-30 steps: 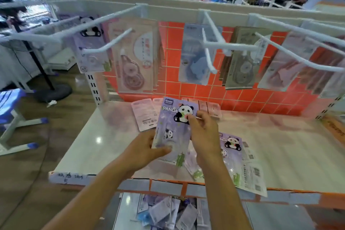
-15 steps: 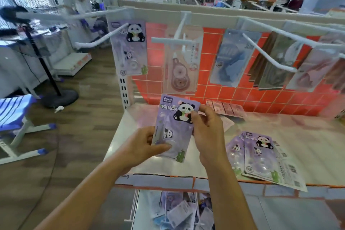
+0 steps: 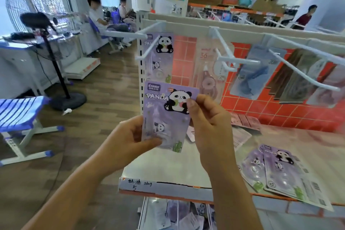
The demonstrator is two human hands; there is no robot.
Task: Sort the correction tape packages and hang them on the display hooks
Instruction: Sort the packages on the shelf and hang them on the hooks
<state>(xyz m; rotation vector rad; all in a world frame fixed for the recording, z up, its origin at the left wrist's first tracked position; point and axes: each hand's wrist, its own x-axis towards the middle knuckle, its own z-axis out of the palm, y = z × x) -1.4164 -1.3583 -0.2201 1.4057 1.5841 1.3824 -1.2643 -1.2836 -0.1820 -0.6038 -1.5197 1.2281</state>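
Purple panda correction tape package (image 3: 168,115) held upright, front to the camera, above the left end of the white shelf (image 3: 168,170). The left hand (image 3: 128,142) grips its lower left edge with the thumb across the front, and the right hand (image 3: 209,127) pinches its upper right corner. A matching package (image 3: 161,56) hangs on the leftmost display hook (image 3: 148,48) just above it, and further panda packages (image 3: 276,170) lie flat on the shelf to the right.

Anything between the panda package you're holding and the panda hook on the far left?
Nothing visible. The panda package sits just below the hook, whose front end is bare; one matching package hangs farther back.
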